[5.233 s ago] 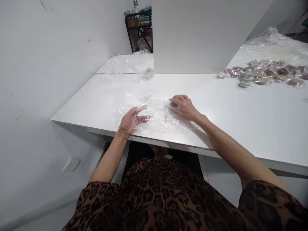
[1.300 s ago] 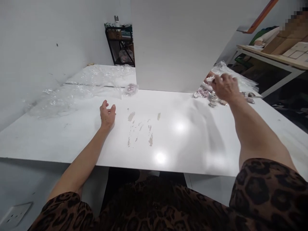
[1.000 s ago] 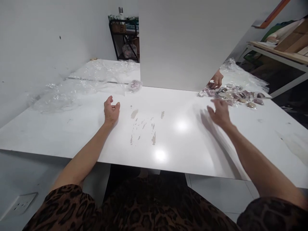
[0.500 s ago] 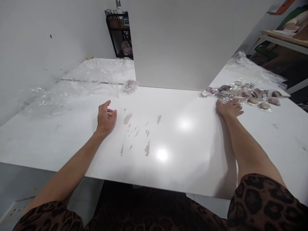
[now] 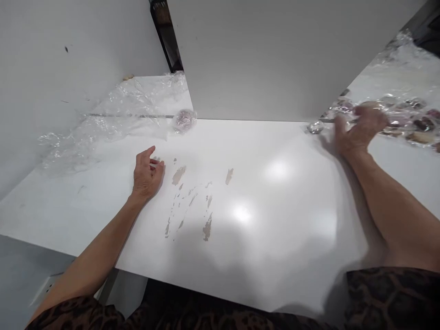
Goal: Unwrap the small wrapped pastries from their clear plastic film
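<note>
A broad, glossy white bench [image 5: 275, 256] spans the view, and a flat, pale grey upright panel [image 5: 268, 59] stands along its far side. Crinkled, clear plastic film [image 5: 92, 137] spreads over the bench's left part. At the far right lies a heap of rounded purple, brown and tan pieces wrapped in clear plastic [image 5: 412, 121]. The right hand [image 5: 360, 128] is over the heap's left end, its grip blurred (whether it holds anything, I cannot tell). The left hand [image 5: 147, 174] rests on the bench, its grip loosely open, fingers curled and thumb apart. Near the film sits one round, pinkish, plastic-wrapped piece [image 5: 184, 120]; a smaller, dark, plastic-wrapped piece [image 5: 315, 127] lies just left of the right hand.
</note>
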A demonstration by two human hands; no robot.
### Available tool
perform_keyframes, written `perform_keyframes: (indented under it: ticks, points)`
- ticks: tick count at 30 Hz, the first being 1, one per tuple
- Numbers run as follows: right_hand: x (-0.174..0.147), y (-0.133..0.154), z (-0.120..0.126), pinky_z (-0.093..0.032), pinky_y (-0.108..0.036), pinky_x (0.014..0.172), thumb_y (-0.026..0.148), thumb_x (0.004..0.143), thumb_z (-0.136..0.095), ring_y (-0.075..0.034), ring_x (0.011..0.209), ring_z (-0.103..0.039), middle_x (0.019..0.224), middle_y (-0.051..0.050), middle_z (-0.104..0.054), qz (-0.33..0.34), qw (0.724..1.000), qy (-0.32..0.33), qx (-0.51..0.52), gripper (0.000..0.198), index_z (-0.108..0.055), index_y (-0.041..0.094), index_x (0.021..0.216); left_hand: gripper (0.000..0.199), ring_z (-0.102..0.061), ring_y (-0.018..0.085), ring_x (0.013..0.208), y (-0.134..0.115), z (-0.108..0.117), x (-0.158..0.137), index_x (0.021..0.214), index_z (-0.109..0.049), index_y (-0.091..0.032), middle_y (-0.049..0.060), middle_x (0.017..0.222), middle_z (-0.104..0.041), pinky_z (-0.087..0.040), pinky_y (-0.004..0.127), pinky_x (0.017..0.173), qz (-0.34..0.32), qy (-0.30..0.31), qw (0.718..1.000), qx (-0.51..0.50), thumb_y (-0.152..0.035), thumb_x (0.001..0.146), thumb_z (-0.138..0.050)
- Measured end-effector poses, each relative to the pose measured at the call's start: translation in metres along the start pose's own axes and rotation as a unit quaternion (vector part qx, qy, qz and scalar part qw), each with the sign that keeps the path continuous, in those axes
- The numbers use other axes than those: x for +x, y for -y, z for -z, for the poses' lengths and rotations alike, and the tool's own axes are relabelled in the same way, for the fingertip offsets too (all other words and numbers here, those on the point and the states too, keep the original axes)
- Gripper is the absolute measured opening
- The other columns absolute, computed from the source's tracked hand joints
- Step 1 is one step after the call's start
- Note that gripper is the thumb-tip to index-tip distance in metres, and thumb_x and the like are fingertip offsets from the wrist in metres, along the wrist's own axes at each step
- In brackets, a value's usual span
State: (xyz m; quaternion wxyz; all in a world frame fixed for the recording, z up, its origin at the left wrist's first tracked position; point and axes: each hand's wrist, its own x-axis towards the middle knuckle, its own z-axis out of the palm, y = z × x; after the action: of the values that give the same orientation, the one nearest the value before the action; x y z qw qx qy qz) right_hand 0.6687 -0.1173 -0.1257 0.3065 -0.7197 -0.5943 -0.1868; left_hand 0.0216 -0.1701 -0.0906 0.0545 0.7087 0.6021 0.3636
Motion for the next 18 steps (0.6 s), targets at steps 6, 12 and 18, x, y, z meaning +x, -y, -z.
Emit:
perform_keyframes:
  ticks: [6, 12, 18]
  points:
    - [-0.028, 0.047, 0.047, -0.029, -0.053, 0.109, 0.035, 0.104, -0.042, -0.036, 0.14, -0.039, 0.152, -0.026, -0.052, 0.006, 0.977, 0.204, -0.067, 0.052, -0.053, 0.01, 0.148, 0.054, -0.064, 0.016, 0.089, 0.0, -0.002, 0.001, 0.145, -0.052, -0.018, 0.016, 0.143, -0.052, -0.058, 0.032, 0.072, -0.021, -0.004, 1.0, -0.012, -0.027, 0.092, -0.061]
    - [-0.064, 0.065, 0.077, -0.037, -0.053, 0.108, 0.038, 0.101, -0.044, -0.04, 0.142, -0.042, 0.152, -0.031, -0.05, -0.04, 0.983, 0.178, -0.033, 0.055, -0.057, 0.007, 0.145, 0.051, -0.063, 0.021, 0.107, 0.0, -0.004, -0.004, 0.144, -0.053, -0.013, 0.013, 0.143, -0.05, -0.057, 0.036, 0.09, -0.021, 0.008, 0.999, -0.041, -0.034, 0.098, -0.059]
    - [-0.156, 0.116, 0.1, -0.048, -0.056, 0.109, 0.046, 0.096, -0.049, -0.04, 0.13, -0.059, 0.134, -0.021, -0.067, 0.133, 0.964, 0.186, 0.137, 0.046, -0.067, 0.022, 0.13, 0.052, -0.044, 0.034, 0.147, -0.014, -0.027, 0.037, 0.141, -0.06, -0.015, 0.02, 0.154, -0.05, -0.029, 0.048, 0.128, -0.04, 0.023, 0.998, -0.03, -0.042, 0.097, -0.06]
